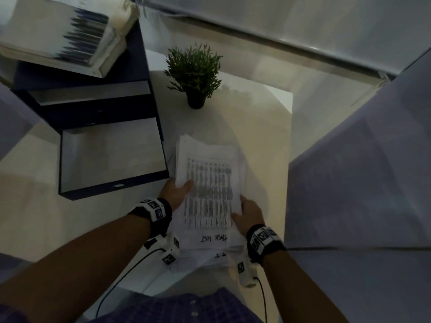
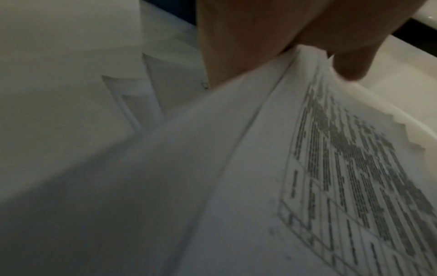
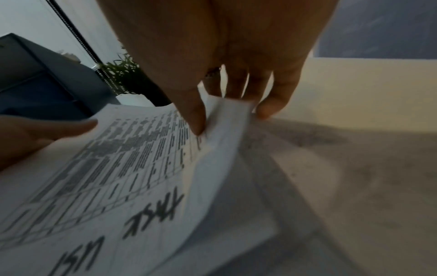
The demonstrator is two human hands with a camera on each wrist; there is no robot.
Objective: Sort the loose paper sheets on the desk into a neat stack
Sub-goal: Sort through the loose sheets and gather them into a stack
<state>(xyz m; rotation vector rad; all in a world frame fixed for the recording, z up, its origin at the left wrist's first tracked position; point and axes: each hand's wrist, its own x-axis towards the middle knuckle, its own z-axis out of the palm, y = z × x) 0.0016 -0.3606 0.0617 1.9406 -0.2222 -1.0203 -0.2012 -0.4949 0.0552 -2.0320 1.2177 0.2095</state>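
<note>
A bundle of white paper sheets (image 1: 210, 183) sits over the middle of the white desk (image 1: 263, 127); its top sheet carries a printed table and handwriting. My left hand (image 1: 177, 190) grips the bundle's left edge, thumb on top (image 2: 350, 63). My right hand (image 1: 247, 213) pinches the right edge, thumb on top and fingers beneath (image 3: 196, 119). The sheets (image 3: 132, 168) bow upward between both hands. More loose sheets (image 1: 210, 259) lie under the bundle near the desk's front edge, their corners fanned out (image 2: 132, 104).
A dark drawer unit (image 1: 93, 108) stands at the left with one drawer (image 1: 112, 157) pulled out. On top of the unit lies a paper pile (image 1: 63, 31). A small potted plant (image 1: 196, 75) stands behind the sheets. A grey panel (image 1: 363, 178) borders the desk's right.
</note>
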